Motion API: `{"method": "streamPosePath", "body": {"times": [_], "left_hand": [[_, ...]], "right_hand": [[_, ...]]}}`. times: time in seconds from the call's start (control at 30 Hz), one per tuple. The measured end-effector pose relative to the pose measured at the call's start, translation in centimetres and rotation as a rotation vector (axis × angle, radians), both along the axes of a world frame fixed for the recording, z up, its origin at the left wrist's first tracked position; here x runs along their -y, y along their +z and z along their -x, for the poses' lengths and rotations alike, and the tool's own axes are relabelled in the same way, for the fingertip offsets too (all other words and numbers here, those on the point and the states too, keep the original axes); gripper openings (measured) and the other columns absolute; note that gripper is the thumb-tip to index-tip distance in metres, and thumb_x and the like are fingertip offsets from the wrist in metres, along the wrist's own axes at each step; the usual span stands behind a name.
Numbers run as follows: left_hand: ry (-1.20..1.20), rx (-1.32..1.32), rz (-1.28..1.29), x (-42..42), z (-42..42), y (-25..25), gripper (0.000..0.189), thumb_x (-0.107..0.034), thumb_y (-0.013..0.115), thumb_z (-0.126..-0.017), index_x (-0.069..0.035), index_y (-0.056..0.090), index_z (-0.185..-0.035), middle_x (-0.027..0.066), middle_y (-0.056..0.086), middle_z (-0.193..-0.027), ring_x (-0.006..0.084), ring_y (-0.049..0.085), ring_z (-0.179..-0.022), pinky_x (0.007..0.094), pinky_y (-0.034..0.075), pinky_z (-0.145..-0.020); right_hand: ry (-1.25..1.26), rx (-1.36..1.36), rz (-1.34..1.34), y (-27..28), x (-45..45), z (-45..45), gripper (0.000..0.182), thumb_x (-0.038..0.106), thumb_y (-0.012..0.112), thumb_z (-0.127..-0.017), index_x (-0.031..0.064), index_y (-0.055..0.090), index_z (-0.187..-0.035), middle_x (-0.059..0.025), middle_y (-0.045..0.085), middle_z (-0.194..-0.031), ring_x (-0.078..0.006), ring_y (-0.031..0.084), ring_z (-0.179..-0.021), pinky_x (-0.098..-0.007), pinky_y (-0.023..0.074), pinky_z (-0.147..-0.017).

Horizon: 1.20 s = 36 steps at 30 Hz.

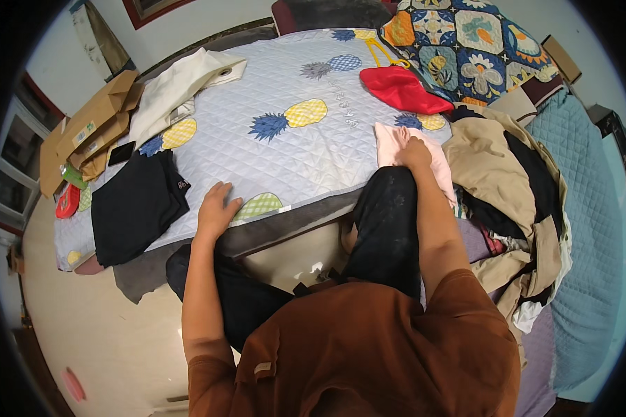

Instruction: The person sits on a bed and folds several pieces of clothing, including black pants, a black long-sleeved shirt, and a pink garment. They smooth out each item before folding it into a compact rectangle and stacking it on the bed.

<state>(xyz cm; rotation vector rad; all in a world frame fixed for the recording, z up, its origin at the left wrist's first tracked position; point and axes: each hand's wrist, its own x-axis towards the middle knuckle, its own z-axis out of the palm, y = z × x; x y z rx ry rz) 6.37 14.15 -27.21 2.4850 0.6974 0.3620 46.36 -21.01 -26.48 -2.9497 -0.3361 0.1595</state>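
My right hand [415,153] grips a pale pink cloth [437,166], its fingers curled into bunched folds beside my right knee. Part of that cloth is hidden behind my forearm. Away to the left, my left hand [217,209] rests with fingers apart on the quilted cover [292,156], which has a pineapple print. It holds nothing. Nearest to it lies a folded black garment [133,208]. Just beyond the pink cloth is a bright red piece of fabric [404,89], with a yellow plastic hanger [376,54] behind it.
Beige and black clothes [495,167] are heaped at the right. A cream cloth [172,94] with a metal eyelet, cardboard packaging [91,125], a phone [121,154], a green-labelled bottle [73,176] and a red tape dispenser [68,201] lie at the left. A patterned quilt [474,47] sits back right.
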Motion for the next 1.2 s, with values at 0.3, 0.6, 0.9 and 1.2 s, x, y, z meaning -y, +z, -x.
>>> {"method": "streamPosePath", "body": {"times": [0.3, 0.6, 0.9, 1.2], "left_hand": [[-0.007, 0.348, 0.772, 2.1, -3.5, -0.1, 0.041, -0.027, 0.062, -0.096, 0.002, 0.063, -0.125, 0.0151, 0.068, -0.117, 0.0211, 0.066, -0.101, 0.0315, 0.052, -0.085], [0.17, 0.78, 1.387, 3.0, -2.2, -0.1, 0.048, -0.029, 0.064, -0.096, -0.002, 0.049, -0.134, 0.0104, 0.065, -0.111, 0.0205, 0.066, -0.098, 0.0319, 0.054, -0.083], [0.379, 0.671, 1.072, 0.5, -0.6, -1.6, 0.034, -0.003, 0.062, -0.088, 0.003, 0.057, -0.121, 0.0121, 0.067, -0.105, 0.0193, 0.066, -0.09, 0.0312, 0.054, -0.077], [0.67, 1.017, 0.651, -3.8, 5.2, 3.1, 0.032, -0.008, 0.064, -0.09, 0.006, 0.062, -0.12, 0.0097, 0.067, -0.11, 0.0148, 0.064, -0.095, 0.0288, 0.051, -0.084]], "right_hand": [[0.173, -0.68, -1.362, 6.4, -11.3, 6.2, 0.045, 0.015, 0.07, -0.085, 0.0018, 0.054, -0.125, -0.0072, 0.066, -0.089, -0.016, 0.063, -0.07, -0.0338, 0.0523, -0.06], [0.677, -1.165, -1.106, -0.3, -25.2, 26.6, 0.048, 0.015, 0.064, -0.089, -0.005, 0.054, -0.132, -0.0132, 0.065, -0.116, -0.0171, 0.063, -0.102, -0.0281, 0.0496, -0.088], [0.601, -0.95, -1.171, -1.8, -19.3, 23.9, 0.022, 0.011, 0.06, -0.095, 0.0001, 0.068, -0.113, -0.0059, 0.07, -0.098, -0.012, 0.065, -0.086, -0.0257, 0.053, -0.077], [-0.11, -0.467, -1.494, -4.8, -7.9, 18.6, 0.011, 0.014, 0.056, -0.099, 0.0041, 0.06, -0.101, -0.0019, 0.06, -0.081, -0.0094, 0.055, -0.066, -0.0238, 0.0455, -0.056]]}}
